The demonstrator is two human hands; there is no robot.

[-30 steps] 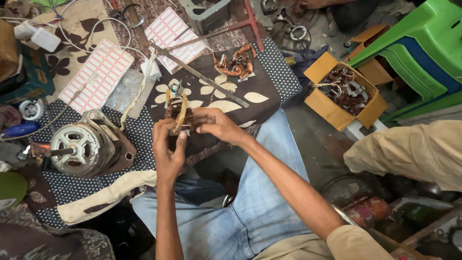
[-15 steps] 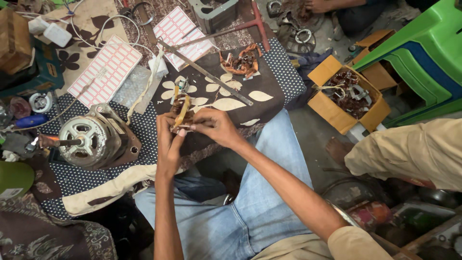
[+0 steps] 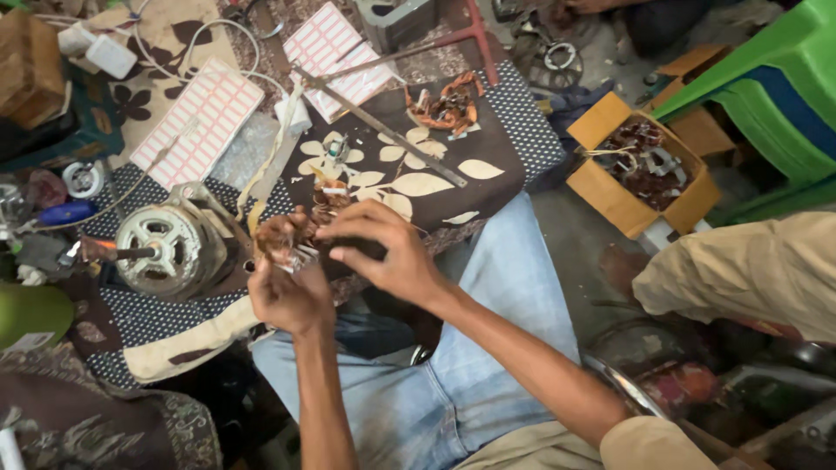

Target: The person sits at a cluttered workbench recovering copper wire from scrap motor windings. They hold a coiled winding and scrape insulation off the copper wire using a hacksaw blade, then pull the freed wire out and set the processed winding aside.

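1. The left hand (image 3: 292, 296) grips a copper-wound coil (image 3: 292, 235) from below, fingers closed on its lower edge; the coil sits over the person's lap, just in front of the patterned brown cloth (image 3: 488, 161).
2. The right hand (image 3: 387, 252) comes in from the right, fingers bent and pinching at the coil's top; what they pinch is too small to tell.
3. A round metal motor (image 3: 161, 248) lies just left of the left hand; a long metal bar (image 3: 383, 130) rests on the cloth beyond the coil.
4. A cardboard box (image 3: 610, 187) of copper scrap stands well to the right on the floor; a green plastic chair (image 3: 766, 96) stands behind it.
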